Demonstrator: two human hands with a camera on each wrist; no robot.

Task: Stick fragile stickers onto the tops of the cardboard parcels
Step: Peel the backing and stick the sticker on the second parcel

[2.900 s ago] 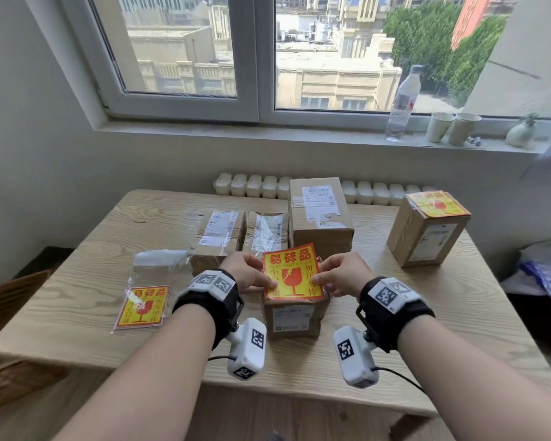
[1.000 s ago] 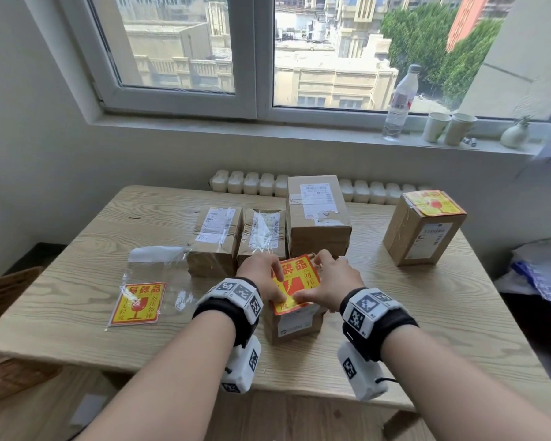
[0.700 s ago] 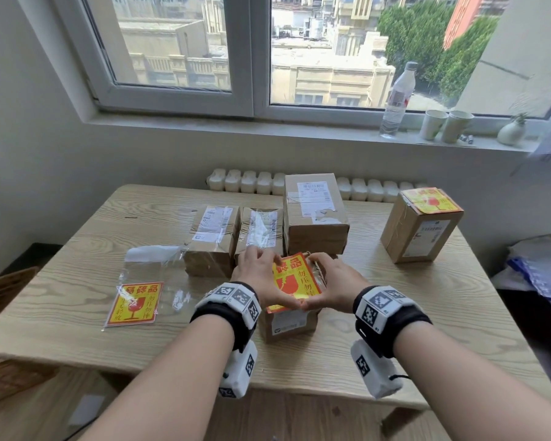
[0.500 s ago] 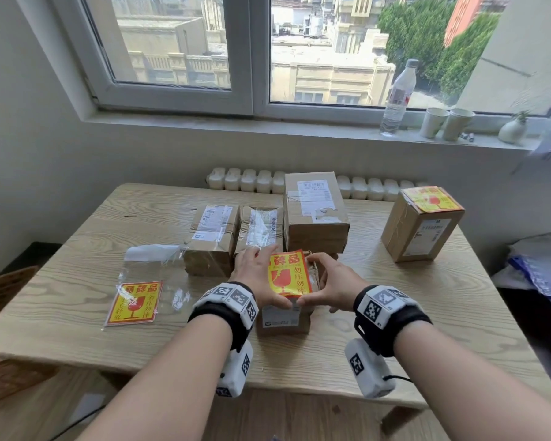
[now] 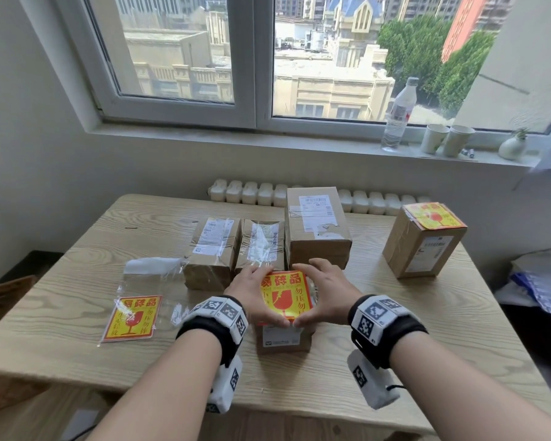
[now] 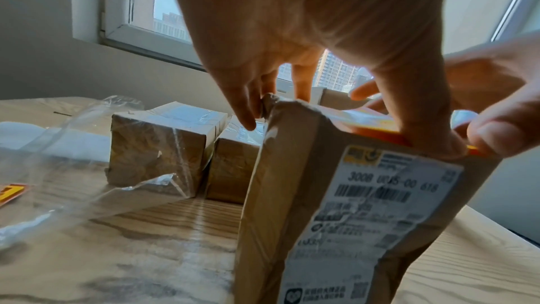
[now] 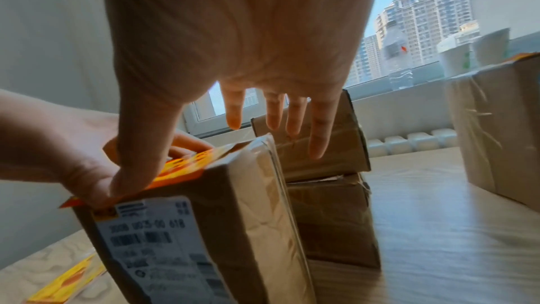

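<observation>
A small cardboard parcel (image 5: 282, 340) stands near the table's front edge, with a yellow-and-red fragile sticker (image 5: 283, 296) lying flat on its top. My left hand (image 5: 255, 292) lies along the sticker's left side and my right hand (image 5: 323, 294) along its right side, fingers straight. Both thumbs press the sticker's near edge and almost meet. In the left wrist view my left thumb (image 6: 423, 128) bears down on the sticker (image 6: 377, 128) above the parcel's shipping label (image 6: 365, 216). In the right wrist view my right thumb (image 7: 137, 158) presses the sticker (image 7: 187, 168).
Three unstickered parcels (image 5: 212, 249), (image 5: 261, 246), (image 5: 315, 224) stand in a row just behind my fingertips. A stickered parcel (image 5: 423, 243) stands at the right. A clear bag with more stickers (image 5: 134, 316) lies at the left. A bottle (image 5: 398, 116) and cups (image 5: 446, 140) stand on the sill.
The sticker, earlier held tilted over the parcel, now lies flat on its top. My hands have slid from over it to its sides, and the thumbs have come together at the near edge.
</observation>
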